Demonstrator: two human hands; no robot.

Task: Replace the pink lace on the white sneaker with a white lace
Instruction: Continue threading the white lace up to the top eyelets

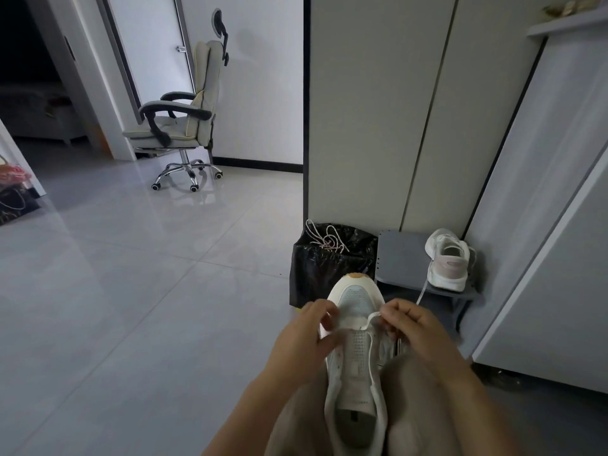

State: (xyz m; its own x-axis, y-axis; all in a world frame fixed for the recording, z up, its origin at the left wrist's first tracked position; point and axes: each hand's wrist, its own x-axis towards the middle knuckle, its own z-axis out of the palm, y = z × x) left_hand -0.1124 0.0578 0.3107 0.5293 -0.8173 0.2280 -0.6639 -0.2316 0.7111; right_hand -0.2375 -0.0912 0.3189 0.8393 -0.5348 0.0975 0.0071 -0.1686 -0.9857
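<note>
A white sneaker (pixel 357 363) lies between my knees, toe pointing away from me. A white lace (pixel 370 319) crosses its lowest eyelets near the toe. My left hand (pixel 311 337) pinches the lace's left end at the sneaker's left side. My right hand (pixel 413 327) pinches the right end just beside the toe end of the tongue. The pink lace (pixel 329 240) lies in a loose tangle on top of a black bin bag, away from both hands.
The black-bagged bin (pixel 329 268) stands just beyond the sneaker's toe. To its right a grey low stool (pixel 404 261) carries a second white sneaker (pixel 447 260). Cabinets rise behind and at right. An office chair (pixel 184 120) stands at the far left on the tiled floor.
</note>
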